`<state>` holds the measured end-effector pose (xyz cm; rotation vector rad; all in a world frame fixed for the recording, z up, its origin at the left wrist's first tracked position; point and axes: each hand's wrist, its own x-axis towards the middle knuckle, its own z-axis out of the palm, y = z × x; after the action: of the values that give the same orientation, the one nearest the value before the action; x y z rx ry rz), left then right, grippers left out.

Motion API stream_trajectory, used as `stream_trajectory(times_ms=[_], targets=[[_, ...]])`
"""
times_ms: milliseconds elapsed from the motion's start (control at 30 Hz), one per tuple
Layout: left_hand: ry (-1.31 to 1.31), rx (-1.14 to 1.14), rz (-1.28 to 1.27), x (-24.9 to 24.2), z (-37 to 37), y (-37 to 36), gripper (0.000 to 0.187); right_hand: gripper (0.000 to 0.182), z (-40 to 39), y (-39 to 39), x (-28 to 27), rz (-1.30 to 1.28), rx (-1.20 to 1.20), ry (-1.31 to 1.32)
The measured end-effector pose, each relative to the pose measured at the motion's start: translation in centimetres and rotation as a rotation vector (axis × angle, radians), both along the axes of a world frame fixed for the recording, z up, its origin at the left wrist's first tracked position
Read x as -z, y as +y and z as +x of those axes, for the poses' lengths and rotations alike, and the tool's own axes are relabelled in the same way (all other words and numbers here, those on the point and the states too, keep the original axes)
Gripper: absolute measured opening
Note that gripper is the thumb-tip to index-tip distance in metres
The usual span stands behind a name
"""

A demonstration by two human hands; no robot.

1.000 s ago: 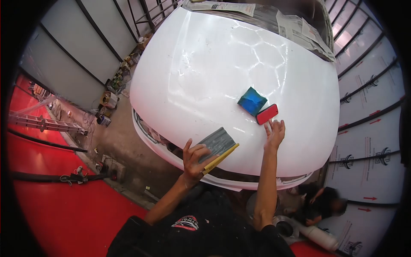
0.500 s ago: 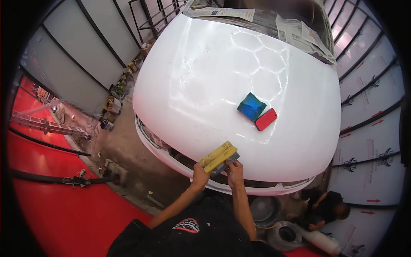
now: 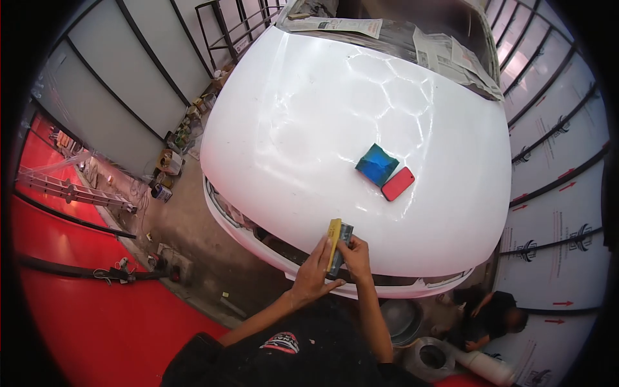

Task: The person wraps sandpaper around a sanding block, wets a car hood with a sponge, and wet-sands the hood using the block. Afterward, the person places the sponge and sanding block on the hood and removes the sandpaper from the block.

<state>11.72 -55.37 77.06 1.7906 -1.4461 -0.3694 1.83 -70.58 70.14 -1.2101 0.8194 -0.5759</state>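
Just over the front edge of the white car hood (image 3: 309,168), both my hands are on a dark grey sanding block (image 3: 345,240) with yellow printed sandpaper (image 3: 333,235) along its left side. My left hand (image 3: 311,274) presses against the yellow sheet with its fingers along it. My right hand (image 3: 356,258) grips the block from the right, thumb and fingers closed around it. Farther up the hood lie a blue-green folded pad (image 3: 377,164) and a red phone-like case (image 3: 398,184), touching or nearly so.
Newspaper sheets (image 3: 451,58) cover part of the windshield base. A person in dark clothes (image 3: 493,319) crouches at lower right, near a wheel rim (image 3: 401,319). Cans and boxes (image 3: 169,162) line the left wall, and a ladder (image 3: 77,190) lies beyond.
The sandpaper and block have turned from slanted to nearly upright, edge toward me. My left hand has slid up along the yellow sheet. The pad and red case stay put on the hood.
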Motion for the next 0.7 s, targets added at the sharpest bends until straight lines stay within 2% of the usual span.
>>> stream_trajectory(times_ms=[67, 100, 167, 267, 333, 400, 433, 533, 567, 667, 700], targets=[[0.091, -0.047, 0.116, 0.9, 0.6, -0.6, 0.113, 0.022, 0.6, 0.8, -1.8, -0.1, -0.009, 0.069], [0.137, -0.052, 0.134, 1.4, 1.1, -0.6, 0.109, 0.027, 0.6, 1.3, -5.8, 0.096, -0.041, 0.095], [0.237, -0.039, 0.186, 0.8, 1.6, -0.6, 0.1, 0.029, 0.6, 1.6, -4.1, 0.081, -0.031, 0.036], [0.036, -0.004, 0.065, 1.9, 2.2, -0.1, 0.098, 0.031, 0.6, 2.2, -1.4, 0.01, -0.033, 0.002], [0.076, 0.014, 0.132, 1.8, 2.3, 0.1, 0.104, 0.031, 0.6, 2.5, -1.5, 0.003, -0.018, 0.01], [0.137, 0.003, 0.161, 1.5, 1.9, 0.3, 0.11, 0.026, 0.3, 2.8, -1.3, 0.155, 0.024, -0.008], [0.105, 0.01, 0.046, 1.9, 1.7, 0.5, 0.12, 0.025, 0.1, 2.7, -0.8, 0.202, 0.026, -0.034], [0.811, -0.055, -0.062, 4.3, 1.1, 1.0, 0.123, 0.025, -0.2, 2.7, -0.1, 0.312, 0.04, -0.125], [1.008, -0.207, -0.095, 6.0, 0.7, 1.2, 0.105, 0.025, -0.2, 2.8, -0.2, 0.344, 0.043, -0.164], [1.368, -0.269, 0.338, 5.8, 1.5, 1.1, 0.079, 0.027, -0.2, 3.0, -0.8, 0.428, 0.027, -0.328], [1.533, -0.254, 0.31, 5.7, 1.5, 0.9, 0.062, 0.027, -0.1, 3.1, -0.5, 0.412, 0.027, -0.339]])
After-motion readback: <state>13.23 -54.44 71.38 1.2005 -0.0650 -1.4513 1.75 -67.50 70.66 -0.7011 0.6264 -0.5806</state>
